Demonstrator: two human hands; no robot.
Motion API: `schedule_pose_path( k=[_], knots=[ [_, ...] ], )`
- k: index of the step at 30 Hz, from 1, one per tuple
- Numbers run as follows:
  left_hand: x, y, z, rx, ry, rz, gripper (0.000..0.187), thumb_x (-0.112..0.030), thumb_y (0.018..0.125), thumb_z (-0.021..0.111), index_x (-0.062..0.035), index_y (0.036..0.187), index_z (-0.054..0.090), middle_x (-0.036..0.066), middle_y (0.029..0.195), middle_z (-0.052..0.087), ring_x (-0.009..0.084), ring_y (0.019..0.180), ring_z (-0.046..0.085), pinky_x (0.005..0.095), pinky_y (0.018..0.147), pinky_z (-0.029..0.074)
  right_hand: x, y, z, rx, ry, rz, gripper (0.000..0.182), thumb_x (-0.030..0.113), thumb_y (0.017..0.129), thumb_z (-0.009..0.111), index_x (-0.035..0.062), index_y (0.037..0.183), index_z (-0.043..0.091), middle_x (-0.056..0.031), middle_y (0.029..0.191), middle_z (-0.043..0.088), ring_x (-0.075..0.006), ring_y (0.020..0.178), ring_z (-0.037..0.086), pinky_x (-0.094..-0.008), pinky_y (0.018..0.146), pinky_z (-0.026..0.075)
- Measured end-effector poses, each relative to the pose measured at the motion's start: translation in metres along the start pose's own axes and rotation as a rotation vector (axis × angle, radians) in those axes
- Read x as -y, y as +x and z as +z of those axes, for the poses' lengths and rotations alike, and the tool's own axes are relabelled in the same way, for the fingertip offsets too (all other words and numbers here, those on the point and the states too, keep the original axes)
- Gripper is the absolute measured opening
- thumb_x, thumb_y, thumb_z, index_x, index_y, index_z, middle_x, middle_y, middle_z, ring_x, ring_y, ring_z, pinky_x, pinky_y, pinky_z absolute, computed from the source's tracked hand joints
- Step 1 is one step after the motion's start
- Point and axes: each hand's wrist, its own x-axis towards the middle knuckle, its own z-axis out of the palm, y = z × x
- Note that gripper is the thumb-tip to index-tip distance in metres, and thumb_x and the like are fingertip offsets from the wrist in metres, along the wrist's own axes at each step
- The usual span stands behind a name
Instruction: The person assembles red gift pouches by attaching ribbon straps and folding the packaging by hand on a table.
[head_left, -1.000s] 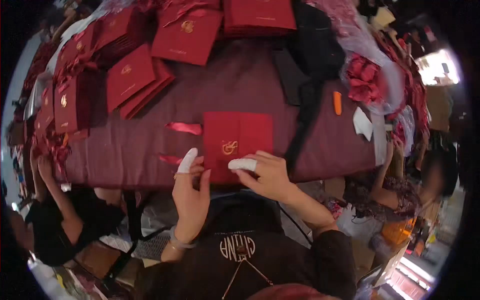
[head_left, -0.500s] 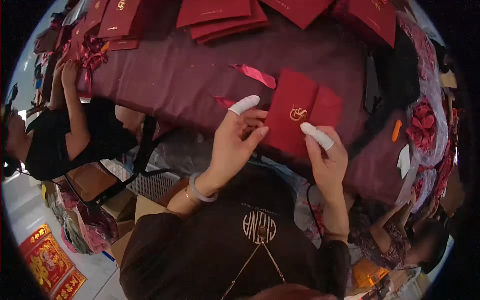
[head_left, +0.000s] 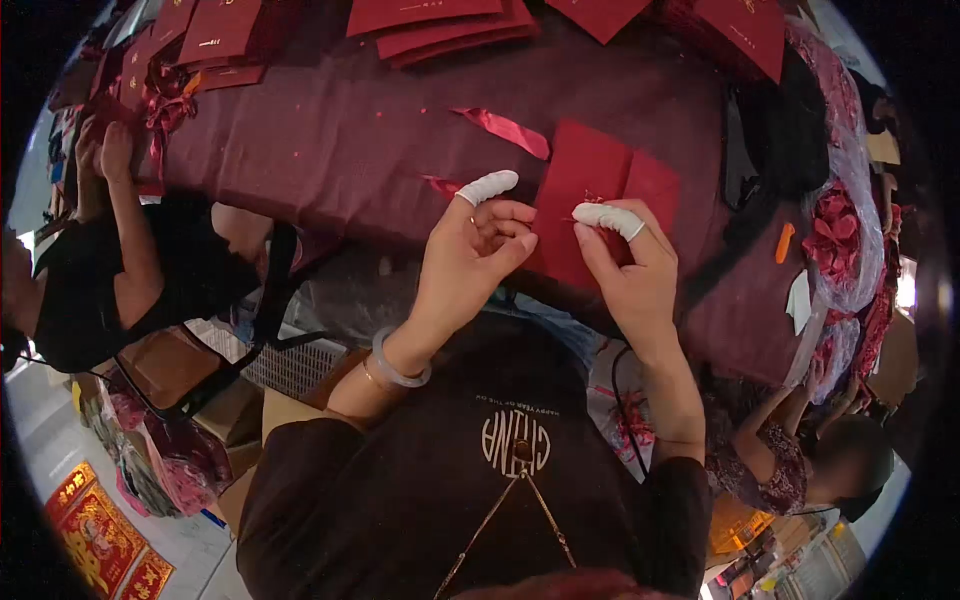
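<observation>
A red card [head_left: 572, 165] with a gold emblem lies on the dark red tablecloth, partly under my right hand, its right panel at an angle. My left hand [head_left: 465, 255] has thumb and fingers pressed together at the card's left edge; its index finger wears a white finger cover. Over the middle of the card, my right hand [head_left: 640, 270] has its covered index finger and thumb close together, at a thin thing too small to make out. The emblem is mostly hidden. A shiny red ribbon [head_left: 508, 131] lies beyond my left hand.
Stacked red cards [head_left: 455, 35] stand along the far side of the tablecloth [head_left: 330, 130]. At the left, a person in black [head_left: 140, 265] handles red ribbon bows [head_left: 168, 105]. Another person [head_left: 775, 460] sits at the lower right. Plastic-wrapped red bows [head_left: 838, 240] lie at the right.
My right hand has moved up and left over the card and now covers much of the emblem. My left hand stays near the card's left edge. The view has shifted slightly.
</observation>
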Motion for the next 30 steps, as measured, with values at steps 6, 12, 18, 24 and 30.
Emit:
schedule_pose_path(
  k=[6, 12, 18, 24, 30],
  knots=[
    [0.003, -0.001, 0.0, -0.003, -0.025, 0.034, 0.054, 0.005, 0.08, 0.062, 0.0001, 0.127, 0.038, 0.009, 0.104, 0.055, 0.012, 0.09, 0.054, 0.0241, 0.079, 0.046, -0.005, -0.002, 0.002, 0.031, -0.075, -0.058, 0.014, 0.004, 0.072, 0.067, 0.0039, 0.085, 0.064, -0.0095, 0.082, 0.061, -0.0243, 0.08, 0.059, -0.0312, 0.072, 0.047],
    [0.004, -0.002, -0.001, 0.004, -0.028, 0.025, 0.055, 0.005, 0.079, 0.063, -0.0003, 0.127, 0.038, 0.009, 0.103, 0.055, 0.0123, 0.09, 0.054, 0.0246, 0.08, 0.046, -0.007, -0.003, -0.001, 0.071, 0.002, 0.021, 0.013, 0.005, 0.072, 0.067, 0.0044, 0.084, 0.064, -0.0098, 0.081, 0.06, -0.0251, 0.078, 0.058, -0.0325, 0.07, 0.047],
    [0.001, -0.001, 0.0, 0.001, 0.008, 0.005, 0.056, 0.007, 0.078, 0.063, -0.0006, 0.128, 0.038, 0.009, 0.103, 0.055, 0.012, 0.089, 0.054, 0.024, 0.08, 0.046, -0.004, -0.002, 0.008, 0.046, -0.173, -0.105, 0.012, 0.005, 0.071, 0.067, 0.0043, 0.082, 0.063, -0.0098, 0.081, 0.06, -0.0274, 0.076, 0.057, -0.0345, 0.067, 0.047],
    [0.002, 0.0, 0.001, -0.01, -0.026, 0.003, 0.058, 0.007, 0.077, 0.064, -0.0007, 0.127, 0.038, 0.009, 0.103, 0.055, 0.0119, 0.089, 0.054, 0.0239, 0.08, 0.046, -0.006, -0.002, 0.005, 0.061, -0.19, -0.13, 0.011, 0.005, 0.071, 0.066, 0.0033, 0.082, 0.062, -0.0109, 0.082, 0.059, -0.0287, 0.075, 0.057, -0.0356, 0.066, 0.047],
    [0.003, 0.0, 0.001, -0.013, 0.001, 0.019, 0.058, 0.007, 0.077, 0.064, -0.0003, 0.127, 0.036, 0.009, 0.1, 0.056, 0.0112, 0.086, 0.056, 0.0235, 0.078, 0.045, -0.003, -0.001, -0.009, 0.203, -0.151, -0.063, 0.012, 0.004, 0.072, 0.066, 0.0027, 0.083, 0.062, -0.0116, 0.083, 0.059, -0.0295, 0.08, 0.058, -0.0357, 0.07, 0.047]
  ],
)
